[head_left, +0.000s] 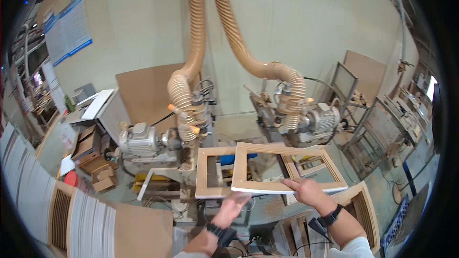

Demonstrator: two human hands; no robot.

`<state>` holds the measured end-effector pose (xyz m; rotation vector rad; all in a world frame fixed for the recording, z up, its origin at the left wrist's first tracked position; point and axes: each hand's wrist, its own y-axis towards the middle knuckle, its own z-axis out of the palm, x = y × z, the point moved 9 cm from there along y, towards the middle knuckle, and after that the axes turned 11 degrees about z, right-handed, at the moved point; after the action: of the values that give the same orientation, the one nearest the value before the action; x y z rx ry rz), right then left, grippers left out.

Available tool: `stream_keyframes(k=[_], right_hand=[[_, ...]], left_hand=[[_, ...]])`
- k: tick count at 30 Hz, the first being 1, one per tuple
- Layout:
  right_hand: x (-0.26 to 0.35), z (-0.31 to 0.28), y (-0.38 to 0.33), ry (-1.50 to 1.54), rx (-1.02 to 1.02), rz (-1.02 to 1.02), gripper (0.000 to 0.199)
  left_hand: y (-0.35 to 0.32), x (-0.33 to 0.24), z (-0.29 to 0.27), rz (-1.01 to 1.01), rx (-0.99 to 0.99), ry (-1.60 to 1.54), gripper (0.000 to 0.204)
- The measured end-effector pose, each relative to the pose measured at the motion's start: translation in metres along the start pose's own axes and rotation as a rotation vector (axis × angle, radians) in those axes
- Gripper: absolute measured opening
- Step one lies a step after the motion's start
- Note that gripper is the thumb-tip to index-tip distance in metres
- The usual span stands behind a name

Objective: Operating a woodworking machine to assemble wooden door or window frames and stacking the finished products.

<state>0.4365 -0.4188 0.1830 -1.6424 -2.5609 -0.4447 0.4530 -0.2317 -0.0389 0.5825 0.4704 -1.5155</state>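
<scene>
Both hands work at a pair of pale wooden frames in front of a woodworking machine. Farthest left, a stack of slatted panels [71,215] leans in the lower corner, well apart from the work, with cardboard boxes [93,162] behind it. Next comes the left motor [138,139] under a ribbed dust hose [184,95]. Just right of it, the first wooden frame [210,172] lies flat on the worktop [267,208], and the left hand [231,209] hovers below its near edge, palm up and fingers spread, gripping nothing; whether it brushes the frame cannot be told. The second wooden frame [287,167] partly overlaps the first and is tilted up off the surface. The right hand [306,190] is closed on its near rail, thumb on top, carrying it. Behind it sit the right motor [322,117] and its own hose [291,95]. More framed pieces [361,205] stand at the lower right. Judging by the layout, one frame is already laid down and the second is mid-handling, not yet set flat at the machine.
</scene>
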Motion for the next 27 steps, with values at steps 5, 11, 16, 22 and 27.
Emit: stream_keyframes(k=[5,11,16,22,27], right_hand=[[0.040,0.084,0.064,-0.015,0.048,-0.156,0.041],[0.027,0.190,0.113,-0.187,-0.012,-0.129,0.037],[0.014,0.200,0.152,-0.131,-0.047,-0.101,0.032],[0.026,0.192,0.144,-0.028,-0.058,-0.203,0.035],[0.056,0.191,0.137,-0.193,-0.027,-0.214,0.058]], left_hand=[[-0.181,-0.074,-0.015,-0.216,-0.327,-0.041,0.058],[-0.331,-0.185,-0.039,-0.041,-0.695,0.471,0.028],[-0.399,-0.225,-0.046,0.137,-1.002,0.041,0.025],[-0.405,-0.303,-0.075,0.591,-0.890,0.181,0.056],[-0.390,-0.408,-0.081,0.966,-0.831,0.195,0.046]])
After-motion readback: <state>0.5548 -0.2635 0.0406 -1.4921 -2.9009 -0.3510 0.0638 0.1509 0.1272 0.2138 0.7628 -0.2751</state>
